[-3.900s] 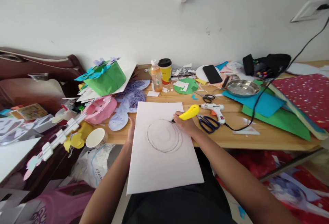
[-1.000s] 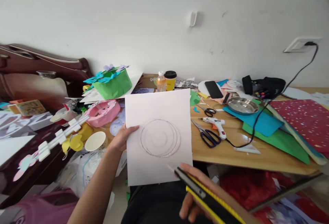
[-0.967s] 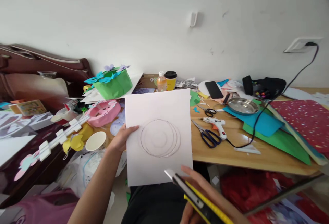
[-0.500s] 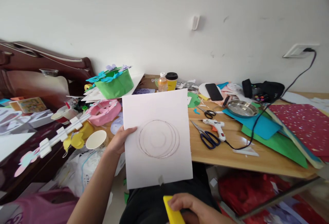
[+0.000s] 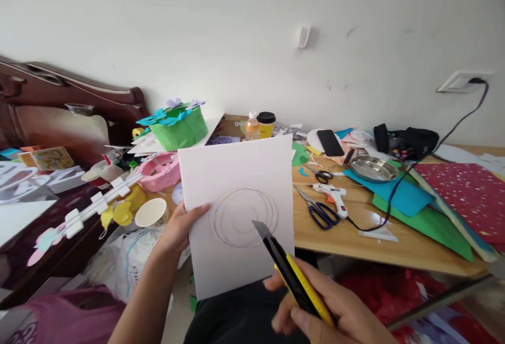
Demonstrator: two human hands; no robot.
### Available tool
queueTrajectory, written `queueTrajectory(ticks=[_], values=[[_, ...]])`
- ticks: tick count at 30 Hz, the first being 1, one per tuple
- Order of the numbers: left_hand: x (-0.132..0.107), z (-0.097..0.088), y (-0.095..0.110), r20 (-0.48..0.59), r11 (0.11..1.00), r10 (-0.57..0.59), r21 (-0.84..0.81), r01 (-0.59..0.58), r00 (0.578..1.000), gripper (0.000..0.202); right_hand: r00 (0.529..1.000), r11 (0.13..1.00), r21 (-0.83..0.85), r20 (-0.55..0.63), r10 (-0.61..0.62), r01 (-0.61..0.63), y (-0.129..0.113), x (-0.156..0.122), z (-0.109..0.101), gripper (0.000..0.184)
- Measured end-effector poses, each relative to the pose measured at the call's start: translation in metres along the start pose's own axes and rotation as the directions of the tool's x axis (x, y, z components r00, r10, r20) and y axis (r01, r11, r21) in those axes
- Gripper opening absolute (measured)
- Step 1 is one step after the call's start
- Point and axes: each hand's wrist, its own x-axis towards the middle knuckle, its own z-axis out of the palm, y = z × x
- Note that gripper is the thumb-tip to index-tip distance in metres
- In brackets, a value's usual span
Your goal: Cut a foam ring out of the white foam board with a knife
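White sheet point(image 5: 236, 170) gripped L hand point(image 5: 179, 228) | R hand point(image 5: 341, 312) grips yellow knife point(image 5: 294, 278) | bottle point(image 5: 252, 127): orange drink

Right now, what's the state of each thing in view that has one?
white sheet: held up by left hand, circles drawn on it
utility knife: blade out, gripped in right hand
juice bottle: upright, capped
coffee cup: lid on
phone: screen dark
steel dish: empty
glue gun: lying on desk, cord runs to wall socket
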Motion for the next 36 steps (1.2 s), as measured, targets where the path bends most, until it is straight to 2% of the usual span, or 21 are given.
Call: queueTrajectory(ticks=[1,2,4,5,7,10,12,17,23,30,36], values=[[-0.002,0.001,0.001,-0.006,1.000,0.002,0.008,-0.002,1.000,0.063,0.988,0.975,-0.187,-0.069,-0.138,0.124,0.001,0.005,-0.003,0.043],[-0.005,0.001,0.002,-0.009,1.000,0.003,0.016,-0.003,1.000,0.064,0.950,0.897,-0.385,-0.125,-0.285,0.219,0.002,0.012,-0.007,0.046],[-0.009,0.002,0.003,-0.010,1.000,0.008,0.029,-0.007,1.000,0.067,0.847,0.657,-0.705,-0.153,-0.509,0.267,0.005,0.025,-0.018,0.052],[-0.010,0.002,0.003,-0.007,0.999,0.010,0.036,-0.010,1.000,0.068,0.808,0.538,-0.806,-0.137,-0.573,0.245,0.007,0.031,-0.024,0.052],[-0.012,0.001,0.002,0.000,0.999,0.016,0.047,-0.016,1.000,0.067,0.765,0.340,-0.923,-0.086,-0.638,0.180,0.011,0.040,-0.036,0.050],[-0.012,-0.002,0.000,0.012,0.998,0.032,0.058,-0.033,0.999,0.063,0.734,0.159,-0.982,-0.032,-0.679,0.104,0.015,0.046,-0.047,0.045],[-0.010,-0.004,-0.002,0.018,0.997,0.044,0.064,-0.045,0.999,0.061,0.736,0.116,-0.990,-0.021,-0.677,0.079,0.016,0.045,-0.050,0.044],[-0.007,-0.006,-0.005,0.018,0.995,0.065,0.077,-0.066,0.998,0.063,0.735,0.077,-0.996,-0.018,-0.677,0.046,0.012,0.041,-0.052,0.046],[-0.008,-0.008,-0.006,0.039,0.993,0.066,0.094,-0.069,0.997,0.056,0.739,0.002,-1.000,-0.011,-0.674,-0.013,0.010,0.039,-0.056,0.040],[-0.010,-0.012,-0.008,0.042,0.991,0.064,0.115,-0.068,0.997,0.056,0.782,-0.067,-0.997,0.005,-0.623,-0.047,-0.002,0.038,-0.059,0.040],[-0.011,-0.007,-0.007,0.055,0.989,0.062,0.131,-0.069,0.997,0.059,0.835,-0.126,-0.990,0.012,-0.550,-0.069,-0.005,0.040,-0.064,0.042]])
